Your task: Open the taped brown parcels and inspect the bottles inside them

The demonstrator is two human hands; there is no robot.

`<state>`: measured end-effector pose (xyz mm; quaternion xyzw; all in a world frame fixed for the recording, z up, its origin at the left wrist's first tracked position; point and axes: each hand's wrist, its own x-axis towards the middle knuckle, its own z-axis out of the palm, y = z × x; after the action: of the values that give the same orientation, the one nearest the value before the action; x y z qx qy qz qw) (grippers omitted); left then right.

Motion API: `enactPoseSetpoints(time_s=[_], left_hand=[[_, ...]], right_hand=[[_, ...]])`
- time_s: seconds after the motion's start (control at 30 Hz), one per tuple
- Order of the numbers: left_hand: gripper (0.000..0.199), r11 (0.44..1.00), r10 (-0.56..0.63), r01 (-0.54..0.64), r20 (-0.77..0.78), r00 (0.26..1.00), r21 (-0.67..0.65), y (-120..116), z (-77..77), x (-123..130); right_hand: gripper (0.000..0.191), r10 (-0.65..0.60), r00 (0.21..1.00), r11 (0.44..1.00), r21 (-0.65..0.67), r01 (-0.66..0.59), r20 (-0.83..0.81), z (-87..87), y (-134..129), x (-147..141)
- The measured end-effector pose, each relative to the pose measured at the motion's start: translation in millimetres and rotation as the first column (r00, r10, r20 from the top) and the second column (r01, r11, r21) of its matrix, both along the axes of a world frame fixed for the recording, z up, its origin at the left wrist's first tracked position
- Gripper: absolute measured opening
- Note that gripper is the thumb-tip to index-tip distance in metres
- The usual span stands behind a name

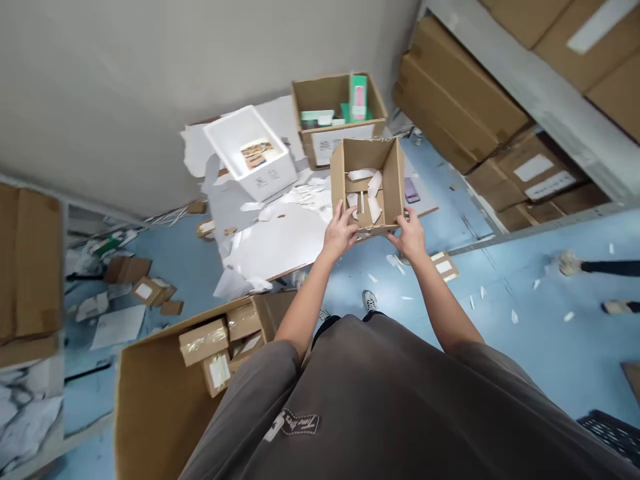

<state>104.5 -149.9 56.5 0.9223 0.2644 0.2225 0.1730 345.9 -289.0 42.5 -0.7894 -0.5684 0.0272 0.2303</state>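
My left hand (342,230) and my right hand (410,235) grip the near side of an open cardboard box (369,155), one at each corner. White paper strips (374,185) lie loose inside it. The box is at the right end of a low table (285,250), close in front of a larger carton (340,143) that holds green and white packets. To the left of that carton, a white foam box (267,177) with small brown pieces in its bottom sits tilted. Whether my box rests on the table or is slightly lifted, I cannot tell.
Paper scraps (313,197) litter the table, and a purple phone-like item (412,190) lies right of my box. A big carton (155,400) with small parcels stands at my left. Shelves of cartons (460,100) line the right. Another person's legs (610,267) show at far right.
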Motion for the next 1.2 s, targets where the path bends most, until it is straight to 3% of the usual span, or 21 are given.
enactPoseSetpoints(time_s=[0.17,0.3,0.37,0.43,0.5,0.57,0.67,0.73,0.83,0.9,1.0,1.07,1.2], left_hand=[[0.009,0.963,-0.259,0.26,0.025,0.966,-0.066,-47.0,-11.5,157.5],[0.011,0.908,-0.402,0.395,-0.022,0.916,-0.136,-90.7,-27.2,255.5],[0.021,0.883,-0.454,0.438,-0.063,0.889,-0.17,-109.4,-35.3,290.8],[0.045,0.859,-0.496,0.471,-0.095,0.863,-0.202,-123.6,-42.1,315.0],[0.07,0.85,-0.509,0.479,-0.108,0.854,-0.22,-132.4,-46.3,327.6],[0.08,0.862,-0.486,0.456,-0.104,0.868,-0.224,-135.7,-47.5,329.9],[0.076,0.901,-0.398,0.371,-0.088,0.913,-0.224,-131.5,-44.7,318.7],[0.075,0.928,-0.323,0.298,-0.087,0.942,-0.224,-122.8,-42.7,303.5],[0.079,0.962,-0.186,0.16,-0.102,0.977,-0.223,-102.1,-42.9,266.2],[0.079,0.976,-0.058,0.033,-0.11,0.992,-0.215,-86.3,-44.4,228.7],[0.078,0.96,0.184,-0.203,-0.112,0.977,-0.193,-69.0,-43.8,151.2],[0.079,0.917,0.343,-0.359,-0.114,0.932,-0.177,-66.1,-40.3,86.8],[0.082,0.755,0.629,-0.639,-0.111,0.77,-0.148,-88.9,-30.7,-62.9]], right_hand=[[0.036,-0.257,0.965,0.965,-0.043,0.259,0.042,-0.8,-102.9,114.3],[0.038,-0.403,0.915,0.911,-0.078,0.404,0.03,-11.3,-173.9,178.6],[0.046,-0.462,0.887,0.879,-0.125,0.46,0.015,-17.6,-202.4,200.9],[0.065,-0.509,0.861,0.845,-0.188,0.5,0.0,-23.3,-226.1,217.1],[0.085,-0.537,0.844,0.822,-0.235,0.519,-0.016,-27.8,-243.9,228.8],[0.093,-0.539,0.842,0.822,-0.236,0.518,-0.029,-31.0,-254.2,238.1],[0.089,-0.489,0.871,0.862,-0.18,0.474,-0.043,-33.7,-250.8,250.2],[0.086,-0.426,0.904,0.897,-0.154,0.415,-0.047,-34.3,-234.0,255.8],[0.085,-0.296,0.955,0.948,-0.137,0.289,-0.032,-34.0,-188.2,254.4],[0.085,-0.175,0.984,0.978,-0.118,0.172,-0.016,-32.7,-147.6,243.0],[0.085,0.057,0.998,0.996,-0.067,-0.058,-0.008,-27.9,-79.2,205.7],[0.084,0.218,0.976,0.975,-0.036,-0.218,0.0,-22.9,-32.0,165.3],[0.084,0.525,0.85,0.851,-0.005,-0.525,0.041,-12.7,53.9,42.6]])
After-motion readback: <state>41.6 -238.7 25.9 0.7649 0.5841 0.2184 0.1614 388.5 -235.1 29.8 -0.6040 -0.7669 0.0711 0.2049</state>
